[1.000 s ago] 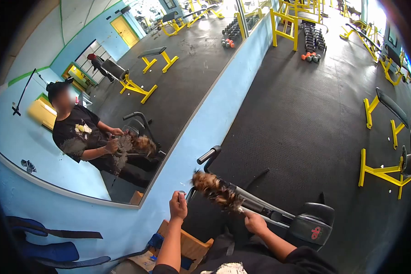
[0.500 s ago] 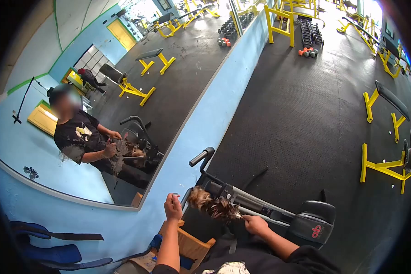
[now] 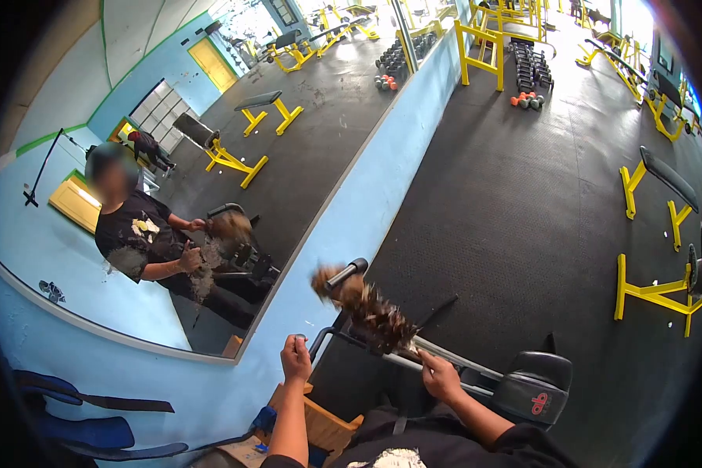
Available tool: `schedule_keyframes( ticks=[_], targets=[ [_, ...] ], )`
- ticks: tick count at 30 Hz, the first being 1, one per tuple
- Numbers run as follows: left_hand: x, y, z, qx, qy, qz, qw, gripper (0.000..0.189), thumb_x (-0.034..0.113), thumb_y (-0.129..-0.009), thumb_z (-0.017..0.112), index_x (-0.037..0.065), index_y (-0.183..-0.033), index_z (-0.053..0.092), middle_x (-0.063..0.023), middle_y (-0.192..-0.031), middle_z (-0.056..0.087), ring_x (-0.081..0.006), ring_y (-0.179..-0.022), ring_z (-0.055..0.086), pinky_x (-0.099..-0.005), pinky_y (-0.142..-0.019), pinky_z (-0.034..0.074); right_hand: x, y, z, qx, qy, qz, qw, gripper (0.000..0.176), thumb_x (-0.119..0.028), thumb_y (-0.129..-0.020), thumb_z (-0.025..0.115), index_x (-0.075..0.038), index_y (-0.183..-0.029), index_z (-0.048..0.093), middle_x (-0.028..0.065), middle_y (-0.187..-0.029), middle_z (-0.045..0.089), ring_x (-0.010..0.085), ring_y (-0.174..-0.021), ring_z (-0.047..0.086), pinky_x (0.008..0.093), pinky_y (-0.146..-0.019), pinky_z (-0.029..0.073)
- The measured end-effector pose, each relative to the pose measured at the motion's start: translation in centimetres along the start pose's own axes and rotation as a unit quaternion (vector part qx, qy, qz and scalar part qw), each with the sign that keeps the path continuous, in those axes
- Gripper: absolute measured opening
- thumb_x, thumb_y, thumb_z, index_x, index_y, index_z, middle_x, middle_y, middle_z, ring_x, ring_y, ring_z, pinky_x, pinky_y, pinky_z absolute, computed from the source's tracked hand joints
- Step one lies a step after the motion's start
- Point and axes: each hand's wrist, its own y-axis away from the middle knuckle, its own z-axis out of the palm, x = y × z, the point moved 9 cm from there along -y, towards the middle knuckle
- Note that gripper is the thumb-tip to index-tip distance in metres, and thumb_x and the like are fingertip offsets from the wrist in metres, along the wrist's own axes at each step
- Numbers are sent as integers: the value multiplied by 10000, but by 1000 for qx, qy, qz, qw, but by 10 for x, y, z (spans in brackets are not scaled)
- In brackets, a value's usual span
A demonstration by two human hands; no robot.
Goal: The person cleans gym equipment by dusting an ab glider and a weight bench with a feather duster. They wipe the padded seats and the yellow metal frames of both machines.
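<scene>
My right hand (image 3: 441,376) is closed around the handle of a brown feather duster (image 3: 374,313). The duster's blurred tip is at the far black grip (image 3: 346,274) of an ab exercise machine, with feathers partly behind that grip. Its feathers hide part of the machine's frame. My left hand (image 3: 296,360) is wrapped around the near handle of the same machine, whose grey end shows above my fist. A black padded seat (image 3: 535,388) with a red "ab" logo stands at the machine's right end.
A wall mirror (image 3: 234,195) on the blue wall reflects me and another person. Yellow-framed benches (image 3: 667,183) stand at right. Dumbbells (image 3: 530,66) line the far floor. A wooden box-like piece (image 3: 331,425) and blue straps (image 3: 93,429) are near me.
The feather duster has swung up and away from me, from the machine's frame to its far grip. My right hand rose slightly; my left hand stays on the near handle.
</scene>
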Motion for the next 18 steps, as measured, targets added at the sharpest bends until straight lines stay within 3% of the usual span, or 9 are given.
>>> schedule_keyframes(
  ticks=[2, 4, 6, 8, 10, 12, 14, 16, 18],
  targets=[
    [-6, -1, 0, 9, -1, 13, 1000, 467, 479, -1021, 463, 51, -887, 594, 7, -547, 488, -99, -490, 488, -293, -478, 376, -10, -2, 6, 13, -44, -17, 999, 402, -164, -919, 538, -146, -1314, 609, 204, -927, 657, 392, -903, 654, 497, -796, 515],
    [-5, 0, 1, 10, -7, 16, 1000, 462, 474, -1021, 466, 52, -889, 596, 6, -548, 491, -101, -492, 494, -291, -480, 381, -2, -5, 21, -53, 15, 56, 997, 360, -99, -932, 527, -96, -1273, 640, 235, -1070, 681, 407, -994, 655, 459, -859, 514],
    [-1, -1, 0, 15, -14, 22, 1000, 456, 470, -1020, 468, 53, -891, 598, 6, -549, 495, -104, -494, 501, -290, -483, 385, 15, -11, 34, -47, 19, 47, 998, 369, -139, -933, 514, -124, -1278, 645, 238, -1092, 677, 404, -1021, 650, 476, -875, 508],
    [0, -1, 1, 7, -1, 7, 1000, 440, 457, -1020, 477, 55, -890, 601, 1, -552, 504, -105, -498, 511, -290, -484, 397, 27, -9, 53, -203, 79, 143, 965, 381, -199, -928, 507, -158, -1279, 650, 237, -1123, 669, 405, -1061, 635, 479, -912, 498],
    [2, 0, -1, 7, 1, 10, 1000, 439, 457, -1023, 475, 58, -887, 600, 2, -544, 502, -100, -493, 507, -284, -481, 400, 24, -7, 47, -179, 78, 146, 970, 378, -242, -922, 516, -184, -1265, 664, 225, -1101, 684, 412, -1032, 647, 475, -905, 506],
    [2, 0, 1, 0, 12, 6, 1000, 453, 472, -1024, 469, 60, -884, 599, 5, -536, 498, -94, -486, 503, -277, -475, 395, 26, -12, 19, -68, 59, 151, 984, 382, -230, -919, 504, -139, -1250, 671, 213, -1070, 704, 410, -1013, 659, 471, -887, 515],
    [-1, -1, 4, 0, 15, 5, 1000, 451, 468, -1025, 468, 60, -883, 598, 8, -531, 494, -93, -482, 500, -275, -473, 393, 46, -10, 8, -56, 41, 151, 986, 380, -211, -914, 505, -92, -1231, 678, 205, -1076, 712, 367, -1047, 677, 429, -895, 519],
    [-2, -2, 1, 0, 12, 4, 1000, 449, 464, -1026, 466, 60, -882, 597, 11, -526, 490, -93, -478, 497, -273, -471, 391, 78, 0, 6, -61, -53, 254, 964, 376, -261, -903, 502, -102, -1173, 709, 228, -1145, 680, 396, -1084, 650, 434, -971, 493],
    [1, -2, 1, 2, 7, 15, 1000, 444, 456, -1025, 470, 56, -877, 594, 11, -521, 487, -92, -473, 492, -278, -468, 387, 66, 8, -16, -13, -32, 222, 975, 377, -217, -913, 494, -68, -1206, 678, 234, -1092, 693, 388, -1059, 660, 434, -930, 503]
  ],
)
